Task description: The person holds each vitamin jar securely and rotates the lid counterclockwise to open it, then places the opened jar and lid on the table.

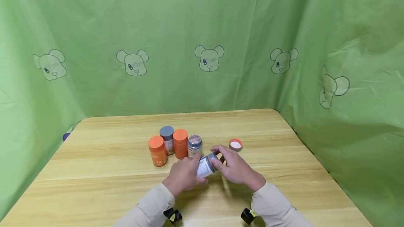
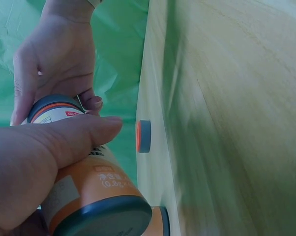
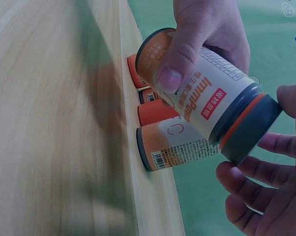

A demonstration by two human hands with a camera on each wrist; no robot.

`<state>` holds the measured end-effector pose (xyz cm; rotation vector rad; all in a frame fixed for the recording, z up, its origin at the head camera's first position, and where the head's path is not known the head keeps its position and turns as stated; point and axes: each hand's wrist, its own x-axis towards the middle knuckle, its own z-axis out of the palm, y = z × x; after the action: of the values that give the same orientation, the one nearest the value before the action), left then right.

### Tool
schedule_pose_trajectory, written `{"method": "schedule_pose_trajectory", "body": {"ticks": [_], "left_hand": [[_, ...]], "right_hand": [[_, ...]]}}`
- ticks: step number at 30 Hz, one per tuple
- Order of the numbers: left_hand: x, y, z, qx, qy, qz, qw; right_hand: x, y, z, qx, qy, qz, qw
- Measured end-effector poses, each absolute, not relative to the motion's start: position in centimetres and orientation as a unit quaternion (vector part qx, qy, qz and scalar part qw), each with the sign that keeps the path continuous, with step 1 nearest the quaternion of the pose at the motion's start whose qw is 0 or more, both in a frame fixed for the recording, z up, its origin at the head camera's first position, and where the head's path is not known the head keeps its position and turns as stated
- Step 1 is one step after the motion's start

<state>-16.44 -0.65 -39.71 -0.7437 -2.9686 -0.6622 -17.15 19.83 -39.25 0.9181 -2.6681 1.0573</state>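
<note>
My left hand (image 1: pixel 184 173) grips the body of a white and orange supplement bottle (image 3: pixel 207 91), tilted and held above the table. Its dark grey cap (image 3: pixel 253 130) points toward my right hand (image 1: pixel 235 167). The thumb and fingertips of that hand pinch the cap's sides, and an orange band shows under the cap's edge. Just beyond the left hand stands a similar bottle (image 1: pixel 195 143) with no cap, a printed seal across its mouth. A loose grey cap (image 1: pixel 235 145) with an orange rim and white liner lies upturned beyond the right hand.
Left of the uncapped bottle stand two orange jars, one (image 1: pixel 180 144) beside it and one (image 1: pixel 157 151) farther left, with a grey-capped bottle (image 1: pixel 167 137) behind. The wooden table (image 1: pixel 110 171) meets green curtains (image 1: pixel 176 90) at its back and sides.
</note>
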Motion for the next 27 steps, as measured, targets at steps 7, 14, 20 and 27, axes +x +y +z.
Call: {"method": "schedule_pose_trajectory", "body": {"ticks": [7,14,20,27], "left_hand": [[-16.44,-0.62,-39.74,-0.234,-0.949,-0.211,0.003],[-16.46,-0.6,-39.69,-0.233,-0.95,-0.209,0.005],[-16.45,-0.6,-39.7,-0.236,-0.949,-0.211,0.006],[-16.5,-0.58,-39.81,-0.238,-0.949,-0.209,0.009]], "right_hand": [[-17.17,19.87,-39.25,0.319,-0.875,0.358,0.064],[-17.14,19.85,-39.16,0.316,-0.877,0.357,0.064],[-17.26,19.84,-39.33,0.305,-0.88,0.359,0.057],[-17.18,19.84,-39.27,0.305,-0.879,0.363,0.05]]}}
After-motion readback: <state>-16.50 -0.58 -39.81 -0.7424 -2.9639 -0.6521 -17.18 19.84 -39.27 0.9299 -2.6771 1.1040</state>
